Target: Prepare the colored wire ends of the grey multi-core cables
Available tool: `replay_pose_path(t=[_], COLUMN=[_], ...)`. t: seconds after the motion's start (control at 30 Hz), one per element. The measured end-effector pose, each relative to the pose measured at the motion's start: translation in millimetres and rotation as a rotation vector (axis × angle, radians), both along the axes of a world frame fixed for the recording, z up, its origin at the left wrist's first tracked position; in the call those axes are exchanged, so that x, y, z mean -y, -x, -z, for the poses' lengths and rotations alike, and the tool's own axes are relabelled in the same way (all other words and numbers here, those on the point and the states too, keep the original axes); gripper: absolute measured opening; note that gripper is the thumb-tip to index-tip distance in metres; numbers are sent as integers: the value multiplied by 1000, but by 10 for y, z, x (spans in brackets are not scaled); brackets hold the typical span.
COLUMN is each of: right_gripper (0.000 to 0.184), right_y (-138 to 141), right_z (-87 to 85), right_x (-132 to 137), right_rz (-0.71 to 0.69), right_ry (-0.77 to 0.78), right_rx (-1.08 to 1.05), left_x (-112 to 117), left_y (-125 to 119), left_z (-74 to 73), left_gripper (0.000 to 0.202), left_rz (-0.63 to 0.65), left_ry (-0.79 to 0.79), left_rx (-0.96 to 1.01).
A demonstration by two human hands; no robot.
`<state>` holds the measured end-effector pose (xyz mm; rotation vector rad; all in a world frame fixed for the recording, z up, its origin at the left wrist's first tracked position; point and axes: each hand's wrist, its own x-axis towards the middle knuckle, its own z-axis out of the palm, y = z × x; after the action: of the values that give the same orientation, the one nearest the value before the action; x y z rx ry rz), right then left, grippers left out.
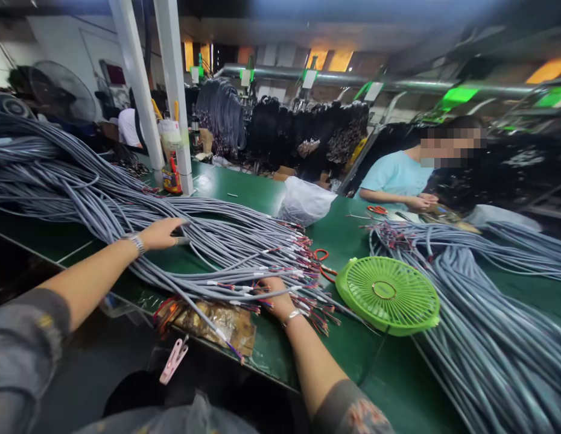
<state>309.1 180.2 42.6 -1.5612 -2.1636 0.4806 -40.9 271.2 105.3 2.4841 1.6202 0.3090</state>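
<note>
A long bundle of grey cables (pixel 217 238) stretches across the green table, its stripped ends showing thin red and blue wires and white sleeves. My left hand (pixel 161 234) rests over the middle of the bundle, thumb and fingers apart. Among the cable ends on the near side is my right hand (pixel 277 299); wires cover its fingers, so whether they grip a cable cannot be seen. One loose grey cable (pixel 196 307) slants toward the table's front edge, over a brown plastic-wrapped packet (pixel 233 325).
A green fan (pixel 386 292) stands right of the cable ends, near red-handled scissors (pixel 323 262). More grey cables (pixel 479 325) fill the right side. A pink clip (pixel 173 361) hangs at the front edge. Across the table are a white plastic bag (pixel 305 202) and a co-worker (pixel 393 175).
</note>
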Motion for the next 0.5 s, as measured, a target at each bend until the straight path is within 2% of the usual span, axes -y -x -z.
replay_pose_path(t=[0.03,0.1,0.2,0.33,0.5], right_gripper=[13,14,13,13,14], right_y=[1,-2,-20,-71,-146], right_z=[9,28,67,136,217], right_x=[0,-2,-15,-37,-77], right_rz=[5,0,-8,-22,-13], right_ry=[-6,-11,-9,-8,22], right_rx=[6,4,16,-3,-52], left_x=[-147,-405,-647,-709,-658], left_y=[-43,-127,-192,-237,-353], left_z=[-36,-80,-85,-4,120], left_gripper=[77,87,87,63,54], left_rz=[-26,8,40,-33,-154], left_ry=[-56,-60,-5,-7,-92], left_rx=[-109,-262,-310,-280,-247])
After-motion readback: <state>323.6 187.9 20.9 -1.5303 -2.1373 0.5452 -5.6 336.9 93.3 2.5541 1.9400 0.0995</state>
